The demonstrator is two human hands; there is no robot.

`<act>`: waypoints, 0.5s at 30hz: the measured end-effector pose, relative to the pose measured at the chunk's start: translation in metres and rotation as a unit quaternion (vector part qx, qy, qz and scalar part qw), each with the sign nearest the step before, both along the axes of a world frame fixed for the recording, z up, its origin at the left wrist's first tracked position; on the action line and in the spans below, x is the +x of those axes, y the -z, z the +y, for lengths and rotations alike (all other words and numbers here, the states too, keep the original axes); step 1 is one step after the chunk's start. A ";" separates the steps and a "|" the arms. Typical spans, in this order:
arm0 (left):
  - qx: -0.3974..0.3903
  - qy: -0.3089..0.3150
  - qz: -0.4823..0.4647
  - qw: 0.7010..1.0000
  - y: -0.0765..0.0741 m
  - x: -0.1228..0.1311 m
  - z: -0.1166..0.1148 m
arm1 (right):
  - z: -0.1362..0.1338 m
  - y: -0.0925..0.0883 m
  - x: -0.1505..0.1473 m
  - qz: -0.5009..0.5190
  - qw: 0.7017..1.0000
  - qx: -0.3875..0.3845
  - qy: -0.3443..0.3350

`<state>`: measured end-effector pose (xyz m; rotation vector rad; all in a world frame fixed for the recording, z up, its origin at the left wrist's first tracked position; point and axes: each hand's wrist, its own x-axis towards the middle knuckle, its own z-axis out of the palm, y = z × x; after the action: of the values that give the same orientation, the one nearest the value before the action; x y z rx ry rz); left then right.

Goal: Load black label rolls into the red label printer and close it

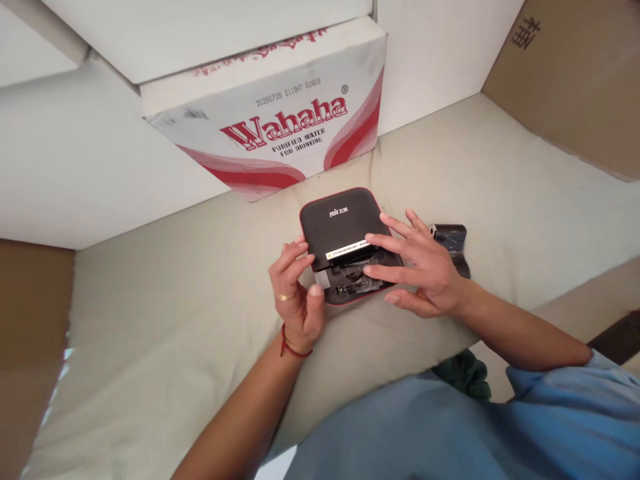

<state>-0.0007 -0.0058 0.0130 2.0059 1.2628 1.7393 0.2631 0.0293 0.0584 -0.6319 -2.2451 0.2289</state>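
Observation:
A flat black case [337,220] with rounded corners and a thin red rim lies on the cloth in front of me. Its lid bears a white logo and a white label strip near the front edge. Below the lid's front edge, a dark recess [357,277] shows shiny clear plastic over small parts. My left hand [296,290] grips the case's left side, fingers bent at the lid's edge and thumb by the front corner. Across the case's right side, my right hand [423,267] has its fingers spread, one fingertip at the label and another over the recess.
Just right of my right hand lies a dark shiny object [453,239], partly hidden. Behind the case stands a white and red Wahaha water carton [300,127] against white boxes [430,60]. A brown carton [575,87] is at the right. Pale cloth [175,320] covers the surface.

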 end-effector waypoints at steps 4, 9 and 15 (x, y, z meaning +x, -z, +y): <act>-0.049 -0.006 -0.031 0.998 -0.002 -0.003 0.002 | 0.002 -0.004 0.006 0.007 0.999 -0.026 -0.023; -0.029 0.023 0.014 0.999 -0.005 -0.009 0.006 | 0.003 -0.005 0.008 0.012 0.999 -0.031 -0.024; 0.002 0.013 0.071 0.997 -0.009 -0.018 0.010 | 0.000 -0.004 0.002 0.023 1.000 -0.003 -0.012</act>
<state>-0.0189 0.0043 0.0221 2.1720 1.2697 1.6143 0.2651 0.0293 0.0623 -0.5968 -2.2093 0.2598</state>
